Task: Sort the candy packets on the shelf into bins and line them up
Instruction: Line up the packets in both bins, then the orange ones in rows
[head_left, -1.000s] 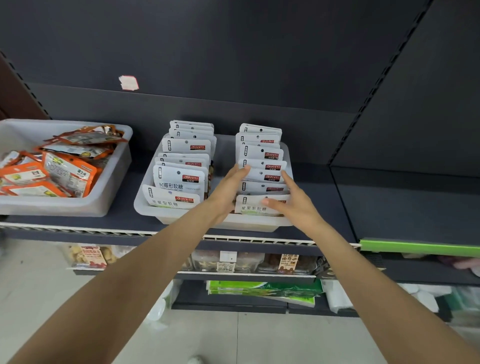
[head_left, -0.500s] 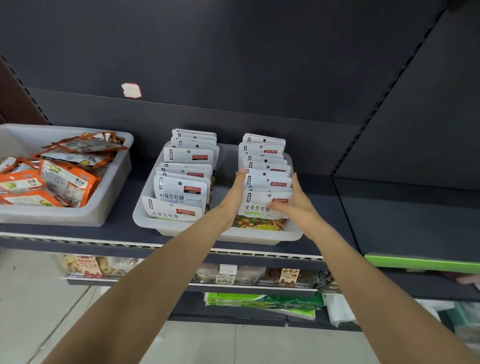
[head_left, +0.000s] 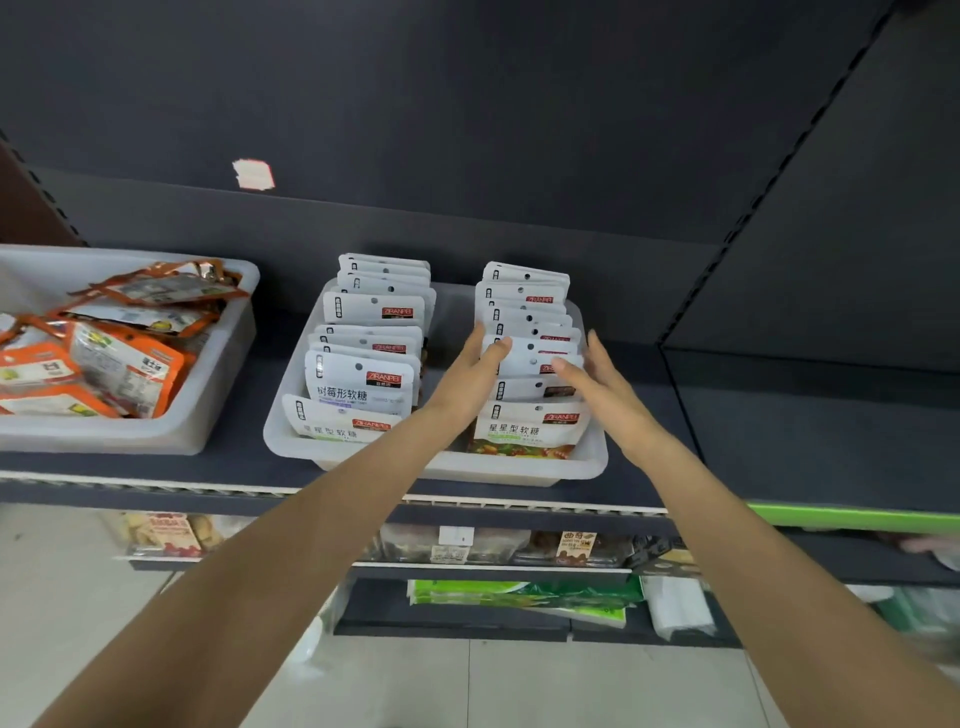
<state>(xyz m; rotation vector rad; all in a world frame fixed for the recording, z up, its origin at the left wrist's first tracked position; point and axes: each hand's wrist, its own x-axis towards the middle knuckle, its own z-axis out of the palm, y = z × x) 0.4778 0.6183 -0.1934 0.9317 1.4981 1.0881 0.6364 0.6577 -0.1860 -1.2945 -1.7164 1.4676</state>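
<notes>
Largely done: the bin (head_left: 589, 465) holds 2 lined rows of packets (head_left: 524, 332). Left hand (head_left: 475, 371) and right hand (head_left: 605, 387), fingers straight, bracket the 3 o'clock row, gripping nothing; squaring remains.

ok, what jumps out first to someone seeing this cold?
Two bare hands, left hand and right hand, flanking the right row of white candy packets in the middle bin. Next, the orange packets heaped loosely in the left bin, against the neat left row of white packets.
</notes>
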